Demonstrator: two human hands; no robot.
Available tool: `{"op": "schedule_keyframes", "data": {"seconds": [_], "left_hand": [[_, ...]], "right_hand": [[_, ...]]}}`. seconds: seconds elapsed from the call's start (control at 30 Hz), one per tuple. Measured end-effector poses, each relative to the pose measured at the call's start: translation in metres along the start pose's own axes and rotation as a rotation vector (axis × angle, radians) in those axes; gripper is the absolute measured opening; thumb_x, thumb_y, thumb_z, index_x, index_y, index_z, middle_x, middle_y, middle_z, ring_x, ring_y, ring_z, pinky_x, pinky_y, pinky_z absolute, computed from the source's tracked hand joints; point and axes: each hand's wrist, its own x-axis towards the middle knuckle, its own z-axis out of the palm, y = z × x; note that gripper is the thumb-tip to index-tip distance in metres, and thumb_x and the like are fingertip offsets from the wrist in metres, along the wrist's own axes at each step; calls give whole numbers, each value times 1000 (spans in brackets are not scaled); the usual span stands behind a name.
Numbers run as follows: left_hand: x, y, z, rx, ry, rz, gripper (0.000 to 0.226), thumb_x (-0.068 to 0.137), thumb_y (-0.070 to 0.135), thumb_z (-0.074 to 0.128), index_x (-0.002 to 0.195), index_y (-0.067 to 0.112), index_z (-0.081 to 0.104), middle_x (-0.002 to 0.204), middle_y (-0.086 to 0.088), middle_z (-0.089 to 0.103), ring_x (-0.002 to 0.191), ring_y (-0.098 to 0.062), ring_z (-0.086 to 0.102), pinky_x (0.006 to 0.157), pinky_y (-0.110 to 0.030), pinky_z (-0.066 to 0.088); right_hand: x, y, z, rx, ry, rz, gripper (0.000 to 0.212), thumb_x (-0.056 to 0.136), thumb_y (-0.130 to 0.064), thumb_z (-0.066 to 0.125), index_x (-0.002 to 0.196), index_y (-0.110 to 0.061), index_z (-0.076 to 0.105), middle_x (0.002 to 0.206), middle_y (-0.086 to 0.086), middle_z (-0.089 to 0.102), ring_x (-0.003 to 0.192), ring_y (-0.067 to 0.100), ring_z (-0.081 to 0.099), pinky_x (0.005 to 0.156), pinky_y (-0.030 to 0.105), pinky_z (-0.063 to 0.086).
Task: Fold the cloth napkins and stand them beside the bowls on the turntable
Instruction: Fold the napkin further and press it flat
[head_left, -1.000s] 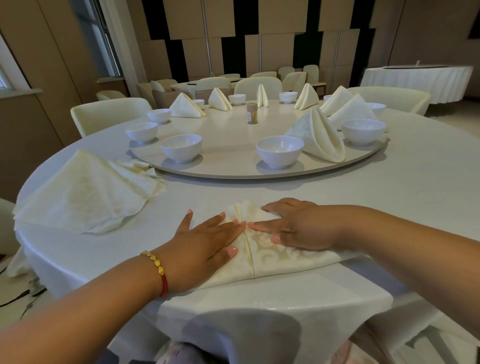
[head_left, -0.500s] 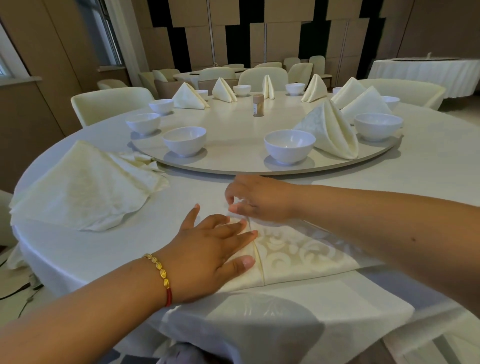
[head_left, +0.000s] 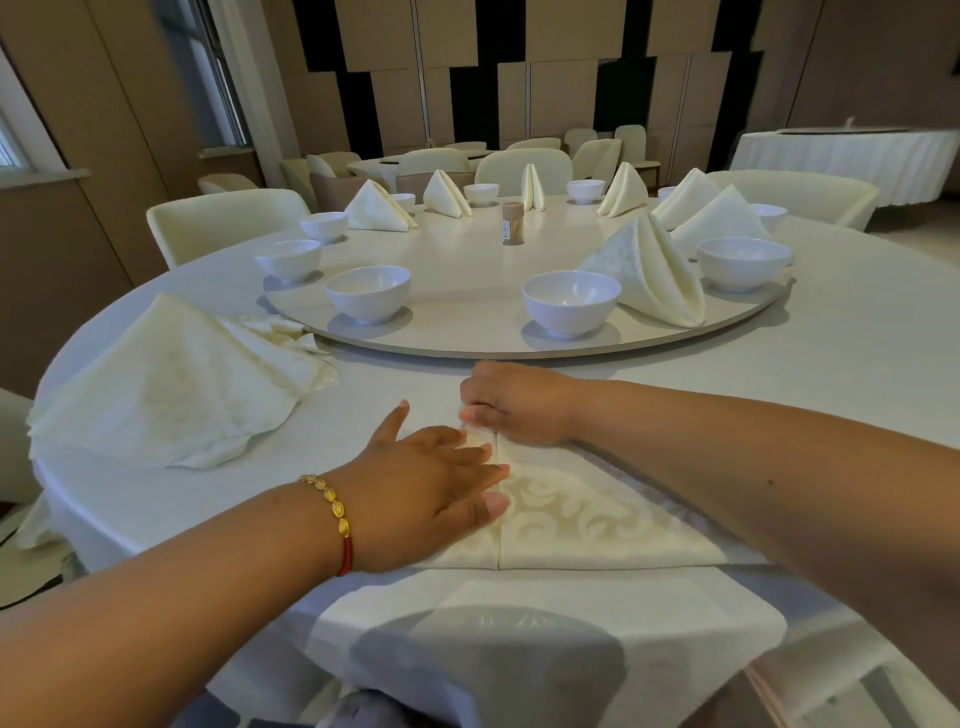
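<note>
A cream patterned napkin (head_left: 587, 519) lies folded flat at the table's near edge, a crease down its middle. My left hand (head_left: 431, 483) presses flat on its left half with straight fingers. My right hand (head_left: 514, 402) pinches the napkin's far tip with curled fingers. Beyond them is the round turntable (head_left: 467, 345) with several white bowls; the nearest are a bowl (head_left: 570, 303) on the right and a bowl (head_left: 368, 292) on the left. A folded napkin (head_left: 652, 275) stands beside the right bowl. Several more standing napkins line the far rim.
A pile of unfolded napkins (head_left: 171, 384) lies on the table at the left. A small brown container (head_left: 512, 223) stands at the turntable's centre. Cream chairs ring the far side; another covered table (head_left: 852, 156) stands at the back right.
My right hand left the napkin's right half, moved forward to its far tip and curled to pinch it. My left hand stayed pressing the left half.
</note>
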Motion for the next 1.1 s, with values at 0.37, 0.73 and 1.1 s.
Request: {"op": "schedule_keyframes", "data": {"seconds": [0.37, 0.73, 1.1], "left_hand": [[-6, -2, 20, -140, 2, 38, 70, 83, 68, -3, 149, 45, -2, 157, 21, -9, 140, 8, -16, 116, -31, -18], [-2, 23, -4, -184, -43, -106, 65, 95, 56, 9, 152, 27, 20, 160, 8, 12, 146, -5, 5, 119, -37, -5], [6, 44, 23, -129, 19, -159, 73, 93, 63, 11, 153, 26, -8, 159, 7, -15, 145, -7, -15, 119, -32, -7]], "right_hand": [[-11, -2, 0, -57, 13, 89, 27, 99, -44, 42, 83, -23, 47, 89, -2, 48, 80, 16, 49, 72, 32, 42], [-50, -9, 0, -142, 104, 371, 26, 103, -33, 31, 87, -16, 42, 69, -5, 40, 76, 21, 47, 63, 32, 33], [-89, -22, 12, -374, 308, 491, 27, 100, -32, 39, 112, -13, 54, 107, 4, 58, 99, 24, 54, 73, 33, 39]]}}
